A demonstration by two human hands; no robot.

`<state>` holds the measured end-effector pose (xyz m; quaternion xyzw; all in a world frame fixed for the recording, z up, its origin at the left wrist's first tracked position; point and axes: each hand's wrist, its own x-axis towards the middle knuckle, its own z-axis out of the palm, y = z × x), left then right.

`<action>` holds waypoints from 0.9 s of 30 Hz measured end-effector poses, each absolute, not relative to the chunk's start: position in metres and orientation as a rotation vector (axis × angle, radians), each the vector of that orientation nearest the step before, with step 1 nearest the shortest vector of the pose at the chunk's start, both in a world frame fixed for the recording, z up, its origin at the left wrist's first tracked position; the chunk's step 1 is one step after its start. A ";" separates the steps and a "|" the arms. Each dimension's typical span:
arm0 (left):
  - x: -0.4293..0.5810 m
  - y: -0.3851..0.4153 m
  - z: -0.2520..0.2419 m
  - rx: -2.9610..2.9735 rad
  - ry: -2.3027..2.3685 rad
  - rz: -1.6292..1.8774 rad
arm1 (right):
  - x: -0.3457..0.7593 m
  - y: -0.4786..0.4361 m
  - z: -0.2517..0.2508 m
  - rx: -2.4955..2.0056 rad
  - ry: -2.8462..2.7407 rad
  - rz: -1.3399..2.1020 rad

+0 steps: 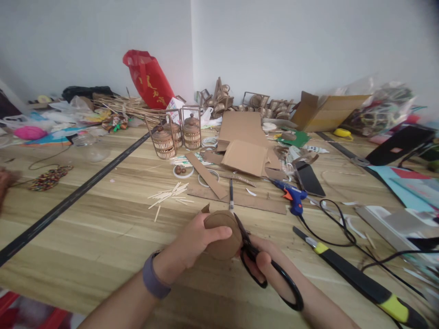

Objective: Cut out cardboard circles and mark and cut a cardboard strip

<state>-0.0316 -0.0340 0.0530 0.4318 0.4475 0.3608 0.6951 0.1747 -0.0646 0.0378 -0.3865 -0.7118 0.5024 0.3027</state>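
My left hand (195,240) grips a round piece of brown cardboard (221,249), its thumb lying across the face. A small pointed offcut sticks up at the disc's upper left edge. In my right hand (270,265) are black-handled scissors (252,251), fingers through the loops. Their blades lie against the disc's right edge; whether they are cutting into it I cannot tell. Just beyond the disc lies a pen (231,194), close to a long cardboard strip (254,203). Thin pale sticks (168,194) are scattered to the left.
A blue glue gun (293,196) and a black-and-yellow utility knife (356,269) lie to the right, with trailing cable. Cardboard sheets (240,128), small bamboo lanterns (164,144) and a red bag (149,80) stand behind. Another person's hand (5,183) shows at the left edge.
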 end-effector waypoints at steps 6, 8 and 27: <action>-0.028 -0.035 0.053 0.958 0.999 0.845 | 0.175 -0.065 0.032 -1.027 -1.877 1.320; -0.028 -0.036 0.053 0.979 1.044 0.865 | 0.173 -0.065 0.032 -1.031 -1.870 1.313; -0.027 -0.036 0.057 0.976 1.092 0.871 | 0.170 -0.066 0.035 -1.066 -1.821 1.365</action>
